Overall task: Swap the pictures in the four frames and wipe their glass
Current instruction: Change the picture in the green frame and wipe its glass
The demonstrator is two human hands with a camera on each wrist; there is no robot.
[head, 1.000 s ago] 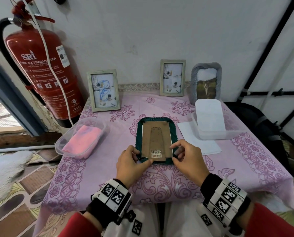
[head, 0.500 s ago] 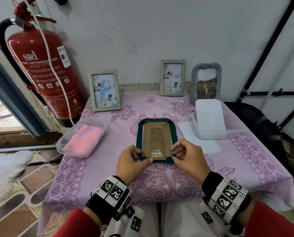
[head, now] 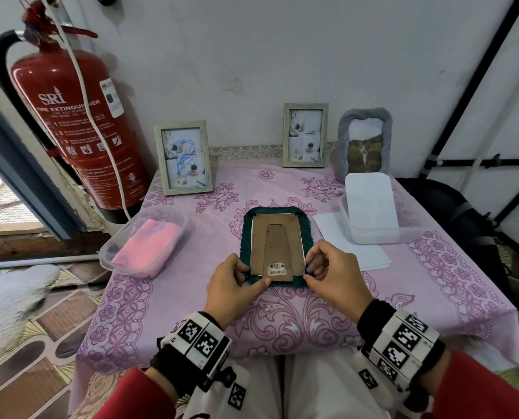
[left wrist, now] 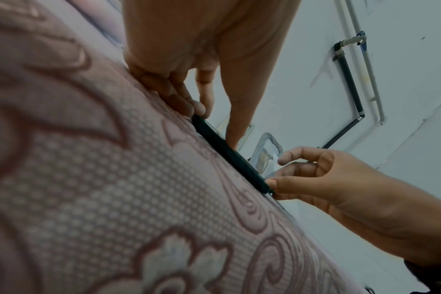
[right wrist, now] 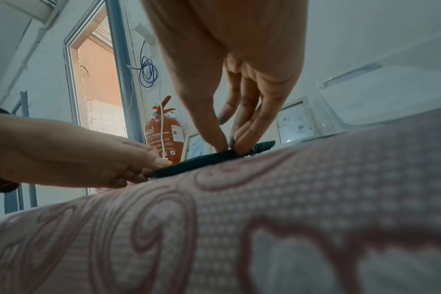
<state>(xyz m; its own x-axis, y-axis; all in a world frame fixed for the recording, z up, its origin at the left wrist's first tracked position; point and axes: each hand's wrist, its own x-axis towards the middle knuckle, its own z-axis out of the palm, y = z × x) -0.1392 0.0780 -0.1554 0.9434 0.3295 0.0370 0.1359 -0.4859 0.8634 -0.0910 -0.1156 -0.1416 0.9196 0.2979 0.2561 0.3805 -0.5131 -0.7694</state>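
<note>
Green frame [head: 276, 243] face down, near centre of counter [head: 433, 282]. My left hand [head: 232, 285] and right hand [head: 332, 273] pinch its near corners, fingers curled. Light, stiff, glass fragile; best held by rim edges, not cardboard backing [head: 275, 249].

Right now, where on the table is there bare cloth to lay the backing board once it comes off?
Bare cloth lies between the green frame and the pink cloth tub, and behind it, before the two standing frames. The near right corner is open too. Crowded: right of the frame, white paper and a clear tub.
</note>
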